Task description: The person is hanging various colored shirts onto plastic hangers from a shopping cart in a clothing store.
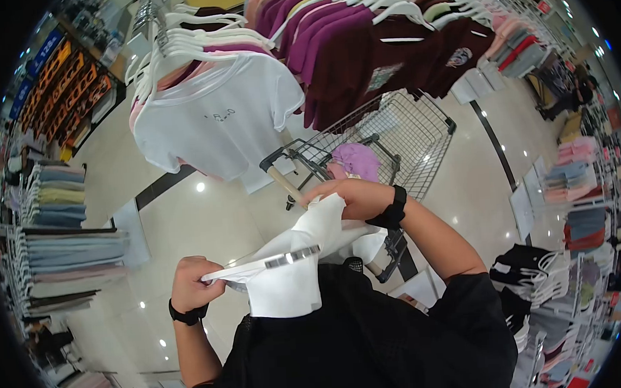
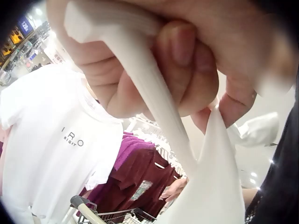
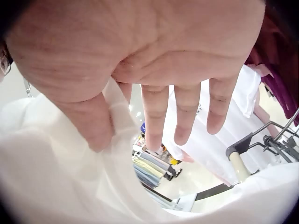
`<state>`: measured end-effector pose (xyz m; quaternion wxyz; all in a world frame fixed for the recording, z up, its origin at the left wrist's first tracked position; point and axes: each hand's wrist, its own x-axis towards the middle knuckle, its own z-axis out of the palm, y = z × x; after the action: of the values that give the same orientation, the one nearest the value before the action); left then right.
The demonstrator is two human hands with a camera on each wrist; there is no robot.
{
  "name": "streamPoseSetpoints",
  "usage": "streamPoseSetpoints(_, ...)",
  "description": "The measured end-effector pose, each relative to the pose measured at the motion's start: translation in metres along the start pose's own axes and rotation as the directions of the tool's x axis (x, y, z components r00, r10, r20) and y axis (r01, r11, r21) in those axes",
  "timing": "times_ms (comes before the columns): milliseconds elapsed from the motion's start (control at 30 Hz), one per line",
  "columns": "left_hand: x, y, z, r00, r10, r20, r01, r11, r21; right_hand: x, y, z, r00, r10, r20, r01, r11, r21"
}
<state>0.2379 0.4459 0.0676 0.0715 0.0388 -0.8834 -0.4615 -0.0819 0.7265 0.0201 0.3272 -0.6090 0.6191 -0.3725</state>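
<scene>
In the head view my left hand (image 1: pixel 194 284) grips one end of a white hanger (image 1: pixel 234 271). The left wrist view shows the fingers curled round the hanger's white arm (image 2: pixel 145 79). A white garment (image 1: pixel 284 294) hangs in folds between my two hands, in front of my black top. My right hand (image 1: pixel 356 197) pinches the garment's edge at its upper right. Up close in the right wrist view, thumb and forefinger hold the white cloth (image 3: pixel 124 121), while the other fingers extend downward, off the cloth.
A wire shopping cart (image 1: pixel 423 135) with a purple garment (image 1: pixel 356 162) in it stands just ahead, its handle (image 1: pixel 285 185) near my right hand. Beyond it is a rack with a white T-shirt (image 1: pixel 215 122) and dark red shirts (image 1: pixel 349 65). Folded-over trousers (image 1: pixel 75 252) hang at left.
</scene>
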Motion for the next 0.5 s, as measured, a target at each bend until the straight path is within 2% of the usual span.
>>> streamPoseSetpoints(33,-0.004,0.001,0.003,0.999,-0.015,-0.036,0.016,1.000,0.013,0.003,-0.002,-0.004,0.993,0.091,0.073,-0.102,0.979,0.176)
streamPoseSetpoints(67,-0.009,0.004,0.005,0.998,-0.030,-0.052,0.031,0.999,0.016,0.005,-0.005,-0.015,0.995,0.100,0.011,-0.100,0.971,0.218)
streamPoseSetpoints(100,-0.012,0.007,0.008,0.985,-0.137,-0.109,0.136,0.991,-0.019,0.007,-0.003,-0.029,0.989,0.123,-0.083,-0.098,0.962,0.255)
streamPoseSetpoints(133,-0.014,0.008,0.010,0.957,-0.239,-0.162,0.232,0.971,-0.062,0.008,0.003,-0.038,0.960,0.078,-0.269,0.003,0.957,0.289)
streamPoseSetpoints(167,-0.017,0.010,0.011,0.953,-0.248,-0.174,0.240,0.969,-0.062,0.005,0.004,-0.046,0.964,0.070,-0.256,0.008,0.957,0.291)
streamPoseSetpoints(233,-0.020,0.010,0.014,0.887,-0.385,-0.255,0.394,0.919,-0.018,0.000,-0.003,-0.063,0.887,0.282,-0.365,-0.038,0.834,0.551)
streamPoseSetpoints(300,-0.018,0.011,0.019,0.883,-0.380,-0.275,0.396,0.918,0.002,0.003,-0.016,-0.067,0.877,0.249,-0.410,-0.024,0.877,0.480)
streamPoseSetpoints(367,-0.014,0.012,0.024,0.836,-0.453,-0.308,0.476,0.879,0.000,0.004,-0.027,-0.066,0.860,0.218,-0.461,-0.016,0.915,0.402)
streamPoseSetpoints(433,-0.016,0.006,0.026,0.813,-0.475,-0.336,0.497,0.867,-0.023,0.005,-0.035,-0.065,0.881,0.263,-0.393,-0.117,0.926,0.359)
streamPoseSetpoints(467,-0.017,0.001,0.027,0.788,-0.500,-0.360,0.519,0.853,-0.048,0.002,-0.038,-0.064,0.880,0.261,-0.398,-0.117,0.929,0.352)
streamPoseSetpoints(500,-0.020,-0.005,0.027,0.792,-0.493,-0.361,0.512,0.858,-0.050,-0.001,-0.040,-0.061,0.898,0.287,-0.332,-0.189,0.936,0.298)
